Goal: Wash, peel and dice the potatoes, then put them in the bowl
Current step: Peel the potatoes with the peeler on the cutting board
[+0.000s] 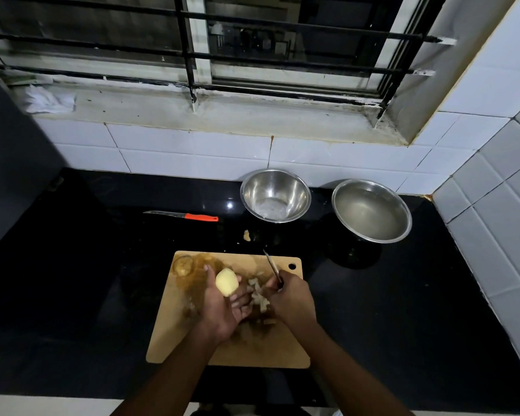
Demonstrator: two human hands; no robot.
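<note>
A peeled potato [227, 282] is held in the left hand [222, 307], cradled on the palm with the fingers curled loosely around it, above the wooden cutting board [192, 340]. A dark-handled tool [272, 267], probably a peeler or small knife, is gripped in the right hand [291, 298], its fingers wrapped around the handle and the blade pointed away over the board. Pale peelings [260, 295] are scattered on the board between the two hands. An unpeeled potato [183, 264] is seen at the board's far left corner. Beyond the board, on the black counter [72, 265], an orange-handled knife [182, 216] is laid flat. An empty steel bowl [275, 195] is set just beside a water-filled steel bowl [371, 210] near the tiled wall.
</note>
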